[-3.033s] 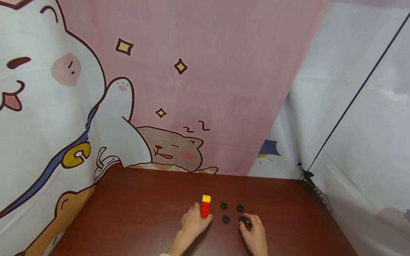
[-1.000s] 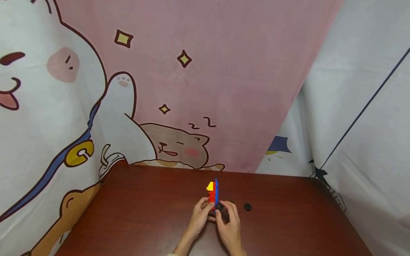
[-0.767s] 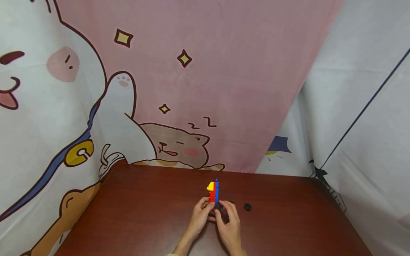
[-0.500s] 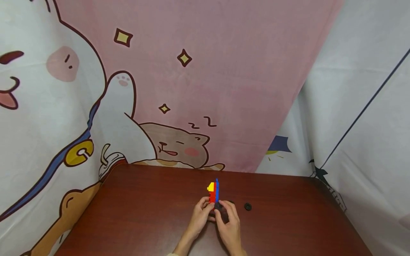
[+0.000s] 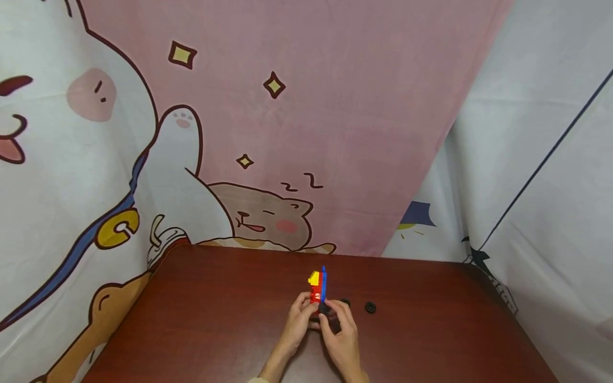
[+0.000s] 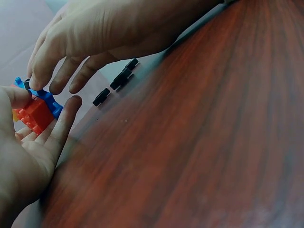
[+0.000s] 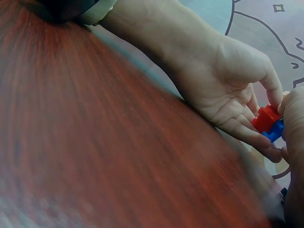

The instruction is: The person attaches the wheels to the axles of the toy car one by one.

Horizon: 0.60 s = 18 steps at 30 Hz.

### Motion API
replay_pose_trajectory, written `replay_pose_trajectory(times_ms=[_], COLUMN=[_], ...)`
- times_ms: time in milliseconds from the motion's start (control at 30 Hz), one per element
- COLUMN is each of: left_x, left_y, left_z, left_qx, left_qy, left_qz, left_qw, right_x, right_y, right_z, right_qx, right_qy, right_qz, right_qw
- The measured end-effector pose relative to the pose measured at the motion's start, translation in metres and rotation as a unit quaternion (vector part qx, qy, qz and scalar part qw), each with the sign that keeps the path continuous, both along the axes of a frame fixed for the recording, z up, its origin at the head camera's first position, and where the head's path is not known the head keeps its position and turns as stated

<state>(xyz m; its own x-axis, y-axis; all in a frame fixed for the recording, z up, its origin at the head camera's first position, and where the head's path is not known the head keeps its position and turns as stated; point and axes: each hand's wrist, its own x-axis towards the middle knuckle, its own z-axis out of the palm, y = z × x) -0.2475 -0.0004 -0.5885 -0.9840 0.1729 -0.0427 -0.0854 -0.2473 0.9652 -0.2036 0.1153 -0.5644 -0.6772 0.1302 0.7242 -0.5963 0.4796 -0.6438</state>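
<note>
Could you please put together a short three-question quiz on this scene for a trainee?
1. True or false: the left hand holds a toy made up of red, yellow and blue pieces.

2. Multiple choice: the right hand pinches a small round piece against the toy. What colour is that piece?
A. Red
B. Black
C. Yellow

3. Count: in the left wrist view, how many other round pieces lie on the table?

Key: 1. True. 2. B, black. 3. Three.
</note>
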Motion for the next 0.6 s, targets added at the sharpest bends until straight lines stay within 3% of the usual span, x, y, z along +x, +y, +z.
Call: replay_pose_trajectory(times_ms=[367, 600], left_x=[-0.0004, 0.0021], left_y=[-0.0011, -0.002], left_z=[0.002, -0.0013], left_qx=[0.007, 0.012], left_qy=[-0.002, 0.023], left_qz=[-0.003, -0.033], left_qw=[1.0, 0.9991], right_x=[-0.0012, 0.0008], right_y=[-0.0004, 0.0001], right_z=[-0.0005, -0.0017], right_qx=[-0.01, 0.0], right_qy=[-0.01, -0.014], right_qz=[0.018, 0.021], right_qw=[0.9997, 0.9997])
